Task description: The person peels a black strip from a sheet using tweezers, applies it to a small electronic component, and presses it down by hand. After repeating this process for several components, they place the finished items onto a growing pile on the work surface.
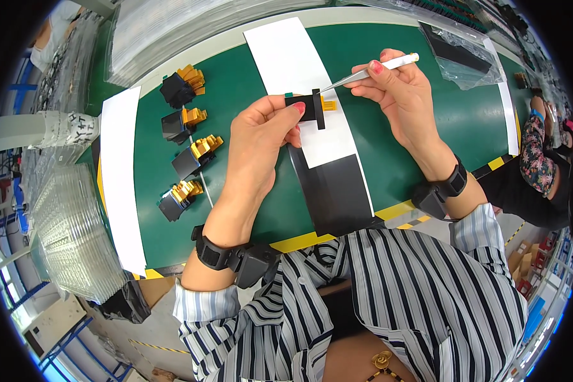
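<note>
My left hand (258,137) pinches a small flat black module (305,109) between thumb and fingers. A gold flex cable (329,106) sticks out of its right end, and a bit of green film (289,95) shows at its upper left corner. Across the cable end lies a narrow black strip (319,118), longer than the module is wide. In my right hand (404,95) is a pair of tweezers (363,75) with a white upper end, its tips at the strip's top end. Whether the tips grip the strip, I cannot tell.
Several stacks of black modules with gold cables (188,159) stand left on the green mat (235,70). White paper (286,57) and a black sheet (337,191) lie beneath my hands. Clear trays (76,229) are piled left; a plastic bag (465,60) lies far right. Another person's arm (538,153) shows at right.
</note>
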Tool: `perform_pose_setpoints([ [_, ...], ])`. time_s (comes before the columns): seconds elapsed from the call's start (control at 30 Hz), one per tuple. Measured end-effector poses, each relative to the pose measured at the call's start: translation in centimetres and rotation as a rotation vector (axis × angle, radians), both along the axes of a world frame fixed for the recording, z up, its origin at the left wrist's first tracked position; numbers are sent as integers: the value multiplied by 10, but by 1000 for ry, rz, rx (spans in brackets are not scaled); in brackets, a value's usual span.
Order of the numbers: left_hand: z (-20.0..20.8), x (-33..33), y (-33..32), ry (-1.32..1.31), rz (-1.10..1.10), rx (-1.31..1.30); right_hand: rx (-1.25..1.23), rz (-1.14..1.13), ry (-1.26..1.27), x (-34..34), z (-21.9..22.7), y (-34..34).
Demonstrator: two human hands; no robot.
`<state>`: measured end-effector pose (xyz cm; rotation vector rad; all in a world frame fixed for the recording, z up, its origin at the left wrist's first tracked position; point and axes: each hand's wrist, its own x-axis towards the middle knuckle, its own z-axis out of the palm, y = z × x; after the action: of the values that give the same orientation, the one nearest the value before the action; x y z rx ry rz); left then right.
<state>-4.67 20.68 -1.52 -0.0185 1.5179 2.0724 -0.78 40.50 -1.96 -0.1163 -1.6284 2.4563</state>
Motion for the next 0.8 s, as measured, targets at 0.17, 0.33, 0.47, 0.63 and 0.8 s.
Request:
perform_pose_setpoints([
  [0.17, -1, -2, -1, -16, -16, 7, 0, -3, 4, 0, -2, -1],
  [0.33, 1, -2, -6, -91, -86, 101, 120, -192, 210, -3, 4, -9],
  [0.47, 6, -1, -3, -126, 75, 180, 494, -316, 473, 7, 19, -18],
  [0.63, 5, 2, 2, -78, 81, 285, 887, -136, 303, 16, 12, -40],
  [0.8, 5, 6, 3, -124, 65, 293, 533, -140, 3, 8, 15, -48],
])
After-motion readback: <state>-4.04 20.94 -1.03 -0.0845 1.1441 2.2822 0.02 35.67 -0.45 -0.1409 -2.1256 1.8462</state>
